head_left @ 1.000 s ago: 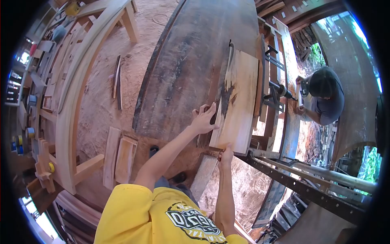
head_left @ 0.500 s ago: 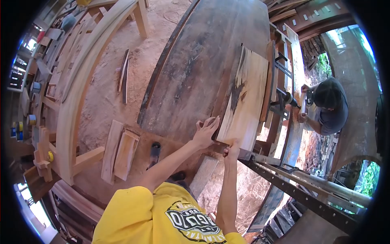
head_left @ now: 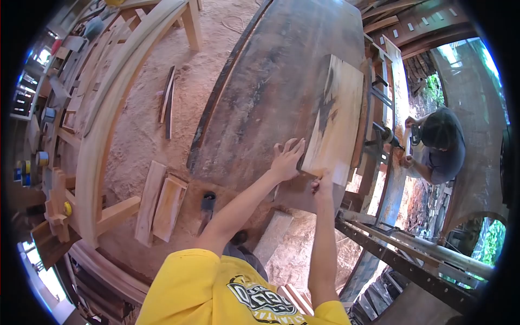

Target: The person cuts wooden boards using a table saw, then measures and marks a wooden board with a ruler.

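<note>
A pale wooden board (head_left: 344,119) with dark streaks lies on a large dark wooden slab (head_left: 260,92), along the slab's right side. My left hand (head_left: 287,161) is open, its fingers spread at the board's near left edge. My right hand (head_left: 323,185) is closed at the board's near end, thumb on top and fingers curled. Part of its grip is hidden from above.
On the right, another person (head_left: 441,143) bends over a long plank, holding something small. A dark metal rail (head_left: 401,265) runs to the lower right. Two short planks (head_left: 169,208) lean at left, beside a wooden frame (head_left: 89,179).
The board has slid away from me over the slab and slightly right. Both my hands have moved forward with it. The camera view has shifted a little.
</note>
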### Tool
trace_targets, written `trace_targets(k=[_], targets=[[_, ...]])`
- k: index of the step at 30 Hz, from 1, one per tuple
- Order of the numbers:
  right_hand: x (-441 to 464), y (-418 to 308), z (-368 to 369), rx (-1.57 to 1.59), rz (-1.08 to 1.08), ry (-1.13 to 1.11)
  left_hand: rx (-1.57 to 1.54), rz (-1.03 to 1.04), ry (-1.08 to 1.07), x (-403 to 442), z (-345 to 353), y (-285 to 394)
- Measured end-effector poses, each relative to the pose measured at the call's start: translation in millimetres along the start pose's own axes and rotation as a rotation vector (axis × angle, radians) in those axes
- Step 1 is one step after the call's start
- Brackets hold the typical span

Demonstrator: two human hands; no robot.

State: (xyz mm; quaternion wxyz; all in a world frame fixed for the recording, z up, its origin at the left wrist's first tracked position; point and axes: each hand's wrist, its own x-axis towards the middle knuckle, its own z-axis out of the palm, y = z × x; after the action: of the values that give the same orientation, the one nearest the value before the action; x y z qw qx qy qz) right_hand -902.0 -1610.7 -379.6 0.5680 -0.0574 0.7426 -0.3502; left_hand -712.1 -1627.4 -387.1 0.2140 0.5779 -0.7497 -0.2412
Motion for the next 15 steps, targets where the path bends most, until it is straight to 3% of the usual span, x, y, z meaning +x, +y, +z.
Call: trace_targets(k=[1, 3, 5, 7, 8, 10, 15], targets=[[8.7, -0.6, -3.7, -0.019, 0.006, -0.029, -0.008, 0.007, 0.026, 3.0, -1.1, 0.2], [35.4, 11.9, -17.9, -0.189, -0.187, -0.023, -0.016, -0.002, 0.038, -0.2, -2.7, 2.5], [40.5, -5.7, -35.9, -1.337, -0.517, 0.176, 0.009, -0.013, 0.032, 2.0, -0.7, -0.1], [-73.6, -32.2, -12.0, -1.499, -0.729, 0.438, -0.002, -0.024, 0.018, 7.1, 14.3, -5.5], [-66.8, -23.6, -22.5, -1.499, -0.695, 0.446, -0.010, -0.015, -0.011, 1.1, 18.6, -3.0], [-26.8, -24.5, -46.2, -1.705, -1.370, 0.307, 0.001, -0.011, 0.036, 6.0, 12.7, -5.4], [4.1, -25.1, -45.3, -1.794, -1.247, 0.365, -0.129, -0.013, -0.047, 8.3, 1.3, -7.0]])
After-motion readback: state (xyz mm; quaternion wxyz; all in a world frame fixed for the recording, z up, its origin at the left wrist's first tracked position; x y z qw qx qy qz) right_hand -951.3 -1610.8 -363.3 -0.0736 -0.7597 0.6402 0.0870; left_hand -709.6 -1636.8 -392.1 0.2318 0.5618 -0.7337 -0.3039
